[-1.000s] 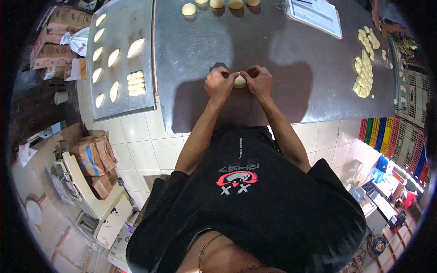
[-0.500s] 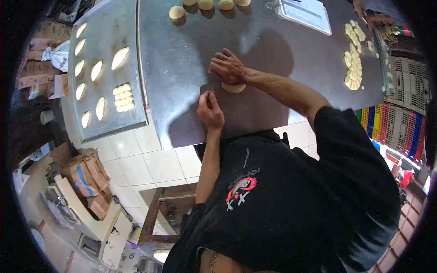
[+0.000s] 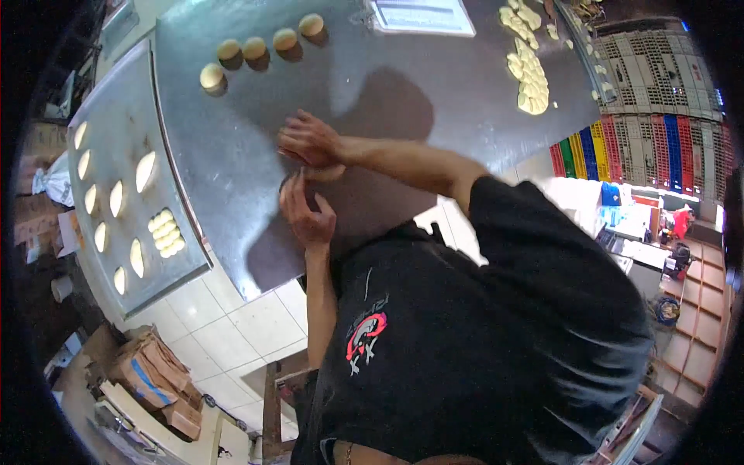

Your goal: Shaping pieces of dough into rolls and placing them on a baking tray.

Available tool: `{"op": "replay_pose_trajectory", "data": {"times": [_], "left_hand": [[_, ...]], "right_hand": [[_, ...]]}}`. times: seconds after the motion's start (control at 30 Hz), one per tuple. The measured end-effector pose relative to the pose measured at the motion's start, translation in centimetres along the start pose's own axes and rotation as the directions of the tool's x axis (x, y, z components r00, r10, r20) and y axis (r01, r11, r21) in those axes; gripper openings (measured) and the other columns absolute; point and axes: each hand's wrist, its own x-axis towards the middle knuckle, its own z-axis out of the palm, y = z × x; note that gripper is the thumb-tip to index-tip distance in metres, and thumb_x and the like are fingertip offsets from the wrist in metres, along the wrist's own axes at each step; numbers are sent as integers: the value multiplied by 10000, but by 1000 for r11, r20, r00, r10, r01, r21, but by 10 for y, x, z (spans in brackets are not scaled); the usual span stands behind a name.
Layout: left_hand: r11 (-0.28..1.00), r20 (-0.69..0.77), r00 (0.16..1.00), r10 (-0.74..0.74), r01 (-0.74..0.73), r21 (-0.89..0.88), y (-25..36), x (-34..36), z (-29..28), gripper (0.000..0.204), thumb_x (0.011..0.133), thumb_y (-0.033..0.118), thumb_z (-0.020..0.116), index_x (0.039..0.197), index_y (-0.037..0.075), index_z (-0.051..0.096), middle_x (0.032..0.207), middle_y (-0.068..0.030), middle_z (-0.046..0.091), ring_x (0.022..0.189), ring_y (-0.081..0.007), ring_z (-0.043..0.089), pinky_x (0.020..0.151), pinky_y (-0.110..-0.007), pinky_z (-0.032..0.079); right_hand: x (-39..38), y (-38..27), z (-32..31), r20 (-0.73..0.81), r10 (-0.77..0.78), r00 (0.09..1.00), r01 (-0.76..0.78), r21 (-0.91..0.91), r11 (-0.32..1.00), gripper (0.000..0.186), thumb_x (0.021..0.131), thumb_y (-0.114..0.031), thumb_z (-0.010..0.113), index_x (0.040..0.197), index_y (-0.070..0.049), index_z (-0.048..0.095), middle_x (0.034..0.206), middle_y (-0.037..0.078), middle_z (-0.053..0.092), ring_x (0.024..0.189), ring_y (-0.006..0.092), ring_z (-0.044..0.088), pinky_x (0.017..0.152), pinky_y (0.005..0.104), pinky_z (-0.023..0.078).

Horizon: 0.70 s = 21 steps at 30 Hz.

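My right hand [image 3: 308, 139] bears down with its heel over a flattened piece of dough [image 3: 328, 171] on the dark metal worktable [image 3: 442, 139], its fingers loosely bent and partly blurred. My left hand [image 3: 308, 209] lies just nearer my body, fingers apart and curved, their tips at the dough's near left edge; I cannot tell if they touch it. Part of the dough is hidden under both hands. Several round dough balls [image 3: 284, 39] sit in a row toward the far left of the table.
At left, a metal tray [image 3: 116, 298] holds several oval dough pieces and a segmented one. A clipboard with paper [image 3: 422, 17] lies at the far edge, cut dough [image 3: 532, 85] at the far right. Coloured crates [image 3: 589, 147] stand beyond; cardboard [image 3: 147, 368] lies lower left.
One second ago both hands pinched the dough side by side; then my right hand moved over it and the left drew back. Now the left reaches forward again, and the view has turned.
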Motion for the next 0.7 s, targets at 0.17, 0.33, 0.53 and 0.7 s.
{"op": "replay_pose_trajectory", "data": {"times": [0.17, 0.33, 0.53, 0.7], "left_hand": [[992, 138, 984, 116, -123, 40, -10, 10, 23, 478, 779, 73, 669, 1250, 33, 596, 1179, -165, 609, 1183, -382, 533, 1054, -493, 366], [980, 175, 972, 158, -176, 95, -25, 20, -5, 436, 733, 119, 785, 1153, 108, 667, 1096, -90, 614, 1114, -318, 554, 977, -445, 374], [981, 84, 996, -25, 8, 193, -46, 51, 20, 233, 759, 346, 812, 932, 209, 737, 993, -3, 610, 982, -257, 558, 885, -461, 339], [932, 18, 993, -114, 101, 348, -38, 78, 33, 241, 804, 372, 779, 829, 141, 717, 906, -32, 640, 924, -293, 576, 849, -489, 382]], "right_hand": [[-64, 45, 50, -180, 221, 959, -221, 21, 975, 142, 914, -252, 633, 936, -114, 610, 954, 59, 621, 914, 249, 580, 857, 437, 428], [-79, 1, -48, 275, 617, 737, -597, 692, 405, 231, 869, -184, 729, 1042, -45, 663, 923, 98, 663, 904, 259, 644, 773, 372, 512], [-103, 1, -54, 87, 563, 822, -477, 646, 596, 190, 781, -143, 802, 933, -45, 743, 843, 106, 690, 822, 255, 681, 727, 367, 543], [-86, 5, -42, 91, 801, 592, -693, 564, 449, 139, 757, -117, 791, 863, -42, 742, 855, 134, 690, 770, 262, 676, 700, 378, 532]]}}
